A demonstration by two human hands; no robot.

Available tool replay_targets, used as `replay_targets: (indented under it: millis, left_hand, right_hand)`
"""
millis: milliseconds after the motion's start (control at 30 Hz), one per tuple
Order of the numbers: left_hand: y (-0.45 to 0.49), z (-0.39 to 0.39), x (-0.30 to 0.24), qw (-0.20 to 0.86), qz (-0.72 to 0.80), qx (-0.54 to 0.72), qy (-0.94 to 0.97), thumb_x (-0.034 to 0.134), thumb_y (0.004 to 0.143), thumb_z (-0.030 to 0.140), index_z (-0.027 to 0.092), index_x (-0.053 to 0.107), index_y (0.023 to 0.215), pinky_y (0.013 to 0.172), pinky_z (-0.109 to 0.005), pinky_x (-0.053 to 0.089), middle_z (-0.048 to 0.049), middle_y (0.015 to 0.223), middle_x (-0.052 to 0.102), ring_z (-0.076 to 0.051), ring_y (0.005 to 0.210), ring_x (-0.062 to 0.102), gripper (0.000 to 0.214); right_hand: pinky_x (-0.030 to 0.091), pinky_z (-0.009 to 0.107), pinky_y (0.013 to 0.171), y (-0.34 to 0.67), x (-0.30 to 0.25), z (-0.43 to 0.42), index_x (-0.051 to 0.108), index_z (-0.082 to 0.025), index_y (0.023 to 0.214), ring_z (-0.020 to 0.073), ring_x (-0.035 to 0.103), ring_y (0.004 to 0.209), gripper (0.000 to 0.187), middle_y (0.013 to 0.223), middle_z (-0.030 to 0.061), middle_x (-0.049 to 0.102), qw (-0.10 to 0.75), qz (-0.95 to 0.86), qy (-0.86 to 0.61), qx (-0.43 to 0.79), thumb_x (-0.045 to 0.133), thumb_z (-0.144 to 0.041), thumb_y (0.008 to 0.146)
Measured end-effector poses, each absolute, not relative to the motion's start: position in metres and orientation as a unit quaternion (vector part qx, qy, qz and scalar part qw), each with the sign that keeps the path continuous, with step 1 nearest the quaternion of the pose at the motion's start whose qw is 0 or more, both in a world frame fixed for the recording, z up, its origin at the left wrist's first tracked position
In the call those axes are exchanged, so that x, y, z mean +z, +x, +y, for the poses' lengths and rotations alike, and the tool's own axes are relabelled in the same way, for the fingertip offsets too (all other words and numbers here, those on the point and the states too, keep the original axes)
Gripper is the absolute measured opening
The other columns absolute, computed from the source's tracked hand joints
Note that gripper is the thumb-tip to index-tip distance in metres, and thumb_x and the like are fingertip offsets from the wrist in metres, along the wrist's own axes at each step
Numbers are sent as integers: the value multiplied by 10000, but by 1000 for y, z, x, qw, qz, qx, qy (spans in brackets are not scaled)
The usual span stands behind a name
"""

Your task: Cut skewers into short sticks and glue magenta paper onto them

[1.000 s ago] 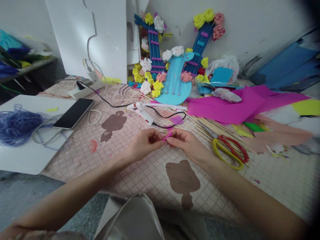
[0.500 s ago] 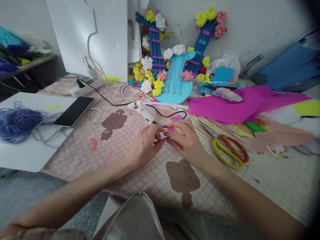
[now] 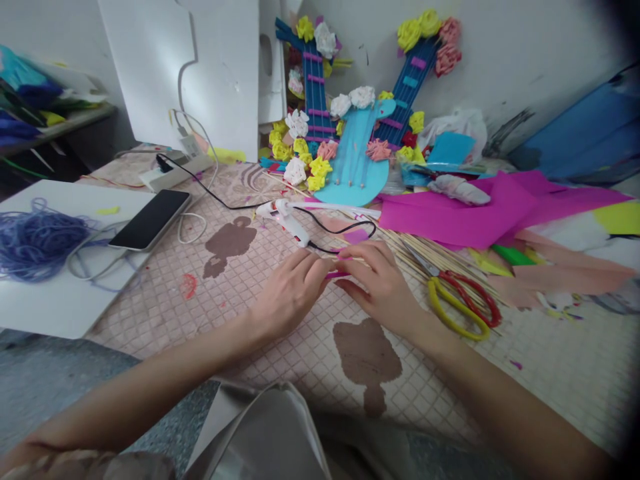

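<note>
My left hand (image 3: 295,288) and my right hand (image 3: 375,280) meet fingertip to fingertip above the table. Between them they pinch a narrow magenta paper strip (image 3: 338,274), of which only a short stretch shows. The left fingers are curled over its left end; the right thumb and fingers close on the other end. Just beyond the hands lies a white hot glue gun (image 3: 290,223) with a clear glue stick in it and a black cord. Scissors (image 3: 463,303) with one yellow and one red handle rest right of my right hand, beside thin wooden sticks (image 3: 417,250).
Magenta paper (image 3: 460,217) and scraps spread over the right side. Paper-flower-covered blue instrument models (image 3: 355,160) lean against the wall. On the left, a phone (image 3: 150,220) and tangled purple yarn (image 3: 40,240) lie on a white board (image 3: 55,313), near a power strip (image 3: 175,172).
My left hand has turned and slid a little right, its fingers now covering more of the strip. My right hand has hardly moved. The view has shifted slightly.
</note>
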State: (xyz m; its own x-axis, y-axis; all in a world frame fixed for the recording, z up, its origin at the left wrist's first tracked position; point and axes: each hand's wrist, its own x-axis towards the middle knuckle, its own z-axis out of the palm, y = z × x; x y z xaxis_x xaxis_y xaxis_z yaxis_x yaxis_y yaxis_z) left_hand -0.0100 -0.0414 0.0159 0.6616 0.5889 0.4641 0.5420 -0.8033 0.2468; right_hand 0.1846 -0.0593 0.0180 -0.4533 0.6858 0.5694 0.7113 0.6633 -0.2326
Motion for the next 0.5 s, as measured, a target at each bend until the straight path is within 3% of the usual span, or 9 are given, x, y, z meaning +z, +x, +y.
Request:
replay_targets:
  millis: [267,500]
  left_hand:
    - [-15,-41,18,37,305,254,917,422,942,186,168,584,999,835,-357,400,-92,973,600,-215,926,486,173]
    - [-20,-39,21,0,331,269,904,477,930,256,158,607,874,774,-344,399,-80,895,620,-203,863,504,172]
  right_hand:
    - [444,433,857,183,15,-60,601,-223,916,243,514,1003,74,1013,84,636,346,-843,-410,-40,542,-184,894]
    - [443,423,865,183,13,-61,597,-196,904,236,518,1004,45,1009,89,641,351,-841,-410,-46,557,-182,889]
